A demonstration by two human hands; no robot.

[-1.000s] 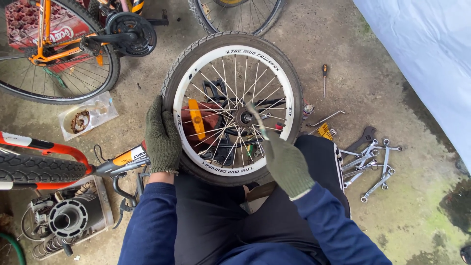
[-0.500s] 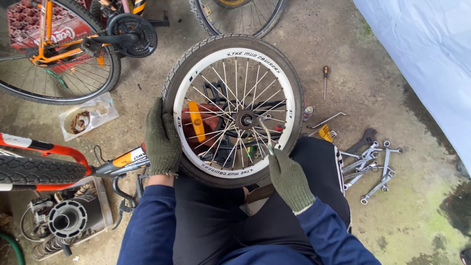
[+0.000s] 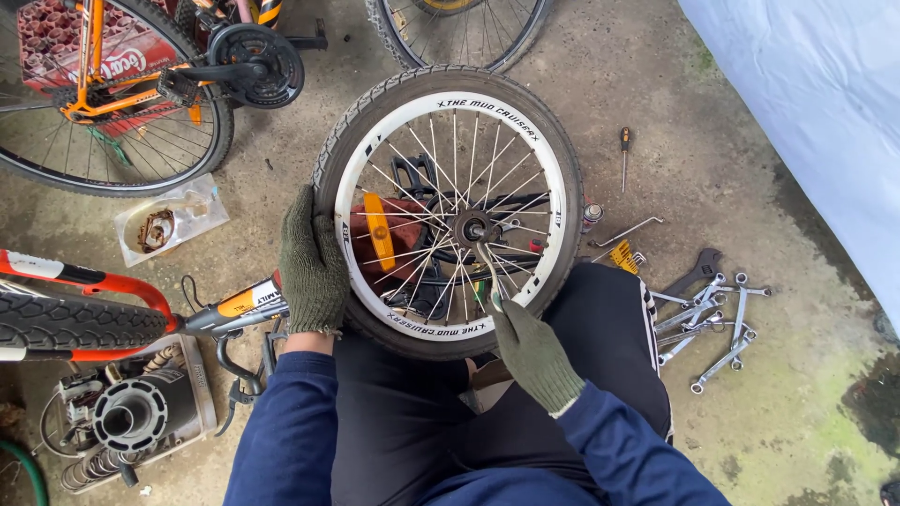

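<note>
- Wheel point(image 3: 450, 89), black tyre on a white rim, lies flat across the person's lap, clamped at its near-left edge by the gloved left hand point(image 3: 314, 267).
- Orange bicycle point(image 3: 103, 84) stands beyond that hand, well apart.
- Spanners point(image 3: 712, 314) lie scattered right of the right hand point(image 3: 534, 351), on the concrete.
- Wrench point(image 3: 487, 267), probably thin, runs from the closed right hand to the hub point(image 3: 466, 228), crossing the spokes.
</note>
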